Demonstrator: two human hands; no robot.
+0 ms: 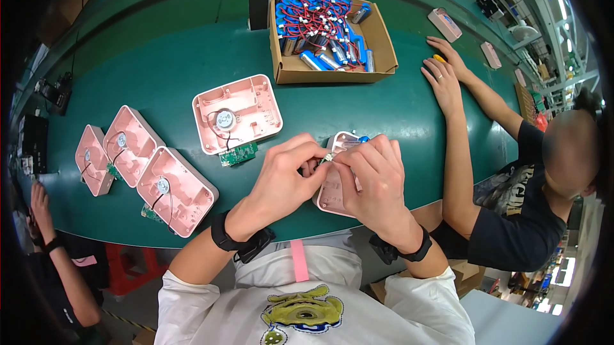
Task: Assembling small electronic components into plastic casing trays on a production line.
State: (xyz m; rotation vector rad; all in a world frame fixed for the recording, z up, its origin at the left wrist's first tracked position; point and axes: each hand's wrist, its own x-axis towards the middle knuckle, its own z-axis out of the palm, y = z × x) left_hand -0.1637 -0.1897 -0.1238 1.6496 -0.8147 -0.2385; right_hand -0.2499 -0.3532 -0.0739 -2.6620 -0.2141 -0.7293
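My left hand and my right hand meet over a pink plastic housing near the table's front edge. Fingertips of both are pinched together around a small white connector; finer detail of the grip is hidden by the fingers. Behind the right fingers, the blue end of a battery shows at the housing's far side. My hands cover much of this housing. Left of it lies another open pink housing with a round silver speaker, dark wires and a green circuit board at its near edge.
A cardboard box of blue batteries with red and black leads stands behind my hands. Several pink housings lie at left. A co-worker's hands rest on the green table at right; another person's hand is far left.
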